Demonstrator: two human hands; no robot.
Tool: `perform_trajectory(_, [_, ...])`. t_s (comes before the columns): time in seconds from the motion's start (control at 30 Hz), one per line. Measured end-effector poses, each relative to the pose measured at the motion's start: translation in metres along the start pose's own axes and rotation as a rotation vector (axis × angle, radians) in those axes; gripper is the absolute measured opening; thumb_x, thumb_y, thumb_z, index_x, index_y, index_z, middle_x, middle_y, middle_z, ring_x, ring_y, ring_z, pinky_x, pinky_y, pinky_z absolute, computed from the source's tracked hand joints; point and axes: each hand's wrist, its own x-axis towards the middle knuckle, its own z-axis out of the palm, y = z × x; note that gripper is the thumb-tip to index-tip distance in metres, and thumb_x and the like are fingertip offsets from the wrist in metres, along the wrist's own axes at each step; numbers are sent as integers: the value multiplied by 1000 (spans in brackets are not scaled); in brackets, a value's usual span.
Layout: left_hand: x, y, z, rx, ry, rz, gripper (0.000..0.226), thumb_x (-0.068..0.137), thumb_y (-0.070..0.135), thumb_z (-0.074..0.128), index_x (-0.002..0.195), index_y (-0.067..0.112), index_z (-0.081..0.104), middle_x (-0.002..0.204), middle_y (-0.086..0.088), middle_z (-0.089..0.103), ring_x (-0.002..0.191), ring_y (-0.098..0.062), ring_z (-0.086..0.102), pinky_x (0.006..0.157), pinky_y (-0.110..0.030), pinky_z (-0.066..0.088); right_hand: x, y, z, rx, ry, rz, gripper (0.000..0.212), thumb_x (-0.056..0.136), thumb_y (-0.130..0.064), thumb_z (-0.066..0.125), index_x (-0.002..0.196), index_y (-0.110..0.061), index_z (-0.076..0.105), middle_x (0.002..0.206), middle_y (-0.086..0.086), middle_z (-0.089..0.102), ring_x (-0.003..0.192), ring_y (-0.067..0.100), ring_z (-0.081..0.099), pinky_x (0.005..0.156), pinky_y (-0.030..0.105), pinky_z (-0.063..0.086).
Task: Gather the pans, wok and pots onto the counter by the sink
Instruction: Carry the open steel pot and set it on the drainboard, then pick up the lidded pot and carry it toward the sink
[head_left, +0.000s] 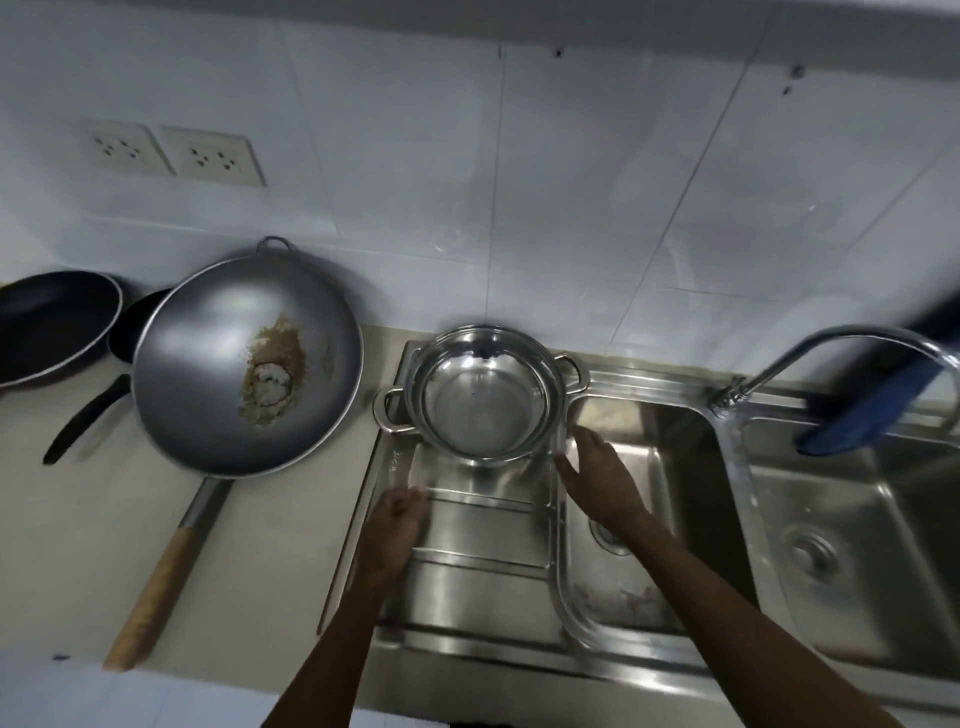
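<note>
Round shiny steel two-handled pot (488, 397) right of wok (247, 364): rigid, slick. We take side handles. Left hand (392, 525), right hand (602, 475) grip open, empty.

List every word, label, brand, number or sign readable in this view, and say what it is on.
No text can be read anywhere in this view.
Stamped mark on the left rim of the sink drainboard: too small and blurred to read.
Wall sockets: no lettering visible.
Wok, steel pot, black pans and tap: no visible label or brand.
</note>
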Motion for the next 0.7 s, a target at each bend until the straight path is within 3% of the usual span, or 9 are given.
perform_trajectory(0.1, [-29,-6,8,120,-14,96,20,95,42,63,89,23,64,92,-2,70,94,-27,66,81,-35,49,-28,-3,5,-104,-37,-93,55,97,-35,57,144,-9,45,142,18,54,124,39,54,97,50,50])
perform_trajectory(0.2, [-54,-10,16,286,-42,250,36,92,45,64,114,15,65,107,-7,70,100,-27,65,87,-38,53,-54,6,6,-224,-66,-151,61,99,-39,52,153,-15,35,155,13,42,138,35,44,109,48,42])
perform_trajectory(0.37, [-87,-6,48,764,-11,704,67,93,58,54,142,12,51,145,-13,54,134,-30,50,103,-51,46,-109,40,-8,-337,-30,-107,63,101,-52,36,157,-24,26,164,1,27,151,29,23,119,50,26])
perform_trajectory(0.5, [-132,9,105,927,-94,847,76,95,68,33,149,17,45,159,-8,39,148,-27,33,114,-52,34,-176,86,-37,-324,103,-3,60,98,-50,49,150,-23,42,155,3,44,142,32,40,114,52,33])
perform_trajectory(0.7, [-232,28,218,958,-400,1037,78,94,68,28,156,21,30,165,-4,24,153,-23,19,123,-48,17,-304,171,-86,-327,227,261,57,99,-50,45,148,-21,46,152,2,49,139,31,45,109,49,39])
